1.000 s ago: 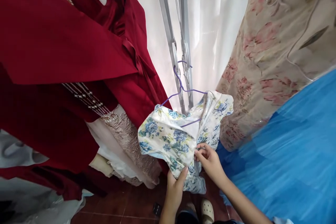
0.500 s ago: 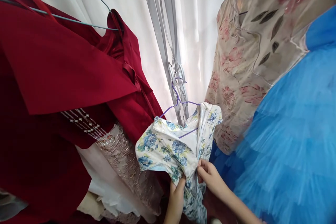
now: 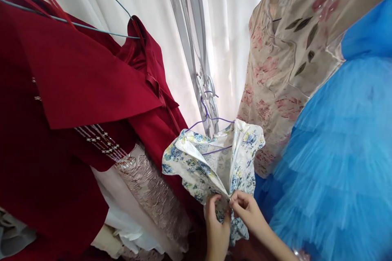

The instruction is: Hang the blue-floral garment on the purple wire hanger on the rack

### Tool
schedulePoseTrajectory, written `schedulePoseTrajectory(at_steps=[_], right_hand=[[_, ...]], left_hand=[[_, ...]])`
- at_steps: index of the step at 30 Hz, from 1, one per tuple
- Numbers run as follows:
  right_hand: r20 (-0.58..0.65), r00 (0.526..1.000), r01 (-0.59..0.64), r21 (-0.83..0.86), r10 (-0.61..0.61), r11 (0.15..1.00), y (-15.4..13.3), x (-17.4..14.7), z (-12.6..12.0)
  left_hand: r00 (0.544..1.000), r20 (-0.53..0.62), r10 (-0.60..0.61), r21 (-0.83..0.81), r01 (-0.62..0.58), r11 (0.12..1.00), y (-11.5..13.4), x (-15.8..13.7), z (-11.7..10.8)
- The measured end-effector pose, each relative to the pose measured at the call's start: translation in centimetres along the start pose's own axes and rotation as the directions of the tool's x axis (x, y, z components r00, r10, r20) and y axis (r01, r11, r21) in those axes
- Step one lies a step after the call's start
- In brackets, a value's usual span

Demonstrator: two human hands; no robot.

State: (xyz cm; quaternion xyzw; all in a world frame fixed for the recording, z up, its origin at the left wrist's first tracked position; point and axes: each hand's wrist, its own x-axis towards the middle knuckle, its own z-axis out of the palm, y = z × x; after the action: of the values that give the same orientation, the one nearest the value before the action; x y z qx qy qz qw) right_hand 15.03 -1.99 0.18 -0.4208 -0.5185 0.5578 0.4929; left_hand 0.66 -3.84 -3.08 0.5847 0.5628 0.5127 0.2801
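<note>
In the head view, the blue-flowered white garment (image 3: 200, 173) hangs at the lower centre of the frame from my purple hanger (image 3: 207, 117), its neckline parted in a deep V. My right hand (image 3: 245, 206) pinches the point of that V between thumb and forefinger. My left hand (image 3: 217, 224) grasps the cloth just below and to the left, fingertips close to the right ones. The garment's edges flare past my hands on both sides, and its hem drops below them into the dim lower edge of the frame.

Room for moving is a narrow channel at mid-frame, backed by a white curtain (image 3: 226, 32) and a grey metal stand (image 3: 200, 20), where the hanger's hook sits. A dark red gown (image 3: 92, 81) crowds the left, reaching behind the garment's left edge; under it hangs a dusty-pink textured skirt (image 3: 150, 183). On the right, a beige floral dress (image 3: 266, 89) rises behind the garment's shoulder, and a blue tiered tulle gown (image 3: 330, 159) bulks beside my right forearm.
</note>
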Motion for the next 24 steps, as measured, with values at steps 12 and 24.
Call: schedulePoseTrajectory(at_steps=[12, 24], right_hand=[[-0.048, 0.993, -0.1, 0.151, 0.109, 0.983, -3.7, 1.0, -0.1], [-0.126, 0.979, 0.189, 0.263, -0.16, 0.946, -15.0, 11.2, -0.3]], left_hand=[[0.994, 0.042, 0.102, 0.025, -0.103, 0.994, 2.6, 0.0, 2.3], [0.968, 0.096, 0.233, 0.163, -0.246, 0.956, 1.9, 0.2, 3.4]])
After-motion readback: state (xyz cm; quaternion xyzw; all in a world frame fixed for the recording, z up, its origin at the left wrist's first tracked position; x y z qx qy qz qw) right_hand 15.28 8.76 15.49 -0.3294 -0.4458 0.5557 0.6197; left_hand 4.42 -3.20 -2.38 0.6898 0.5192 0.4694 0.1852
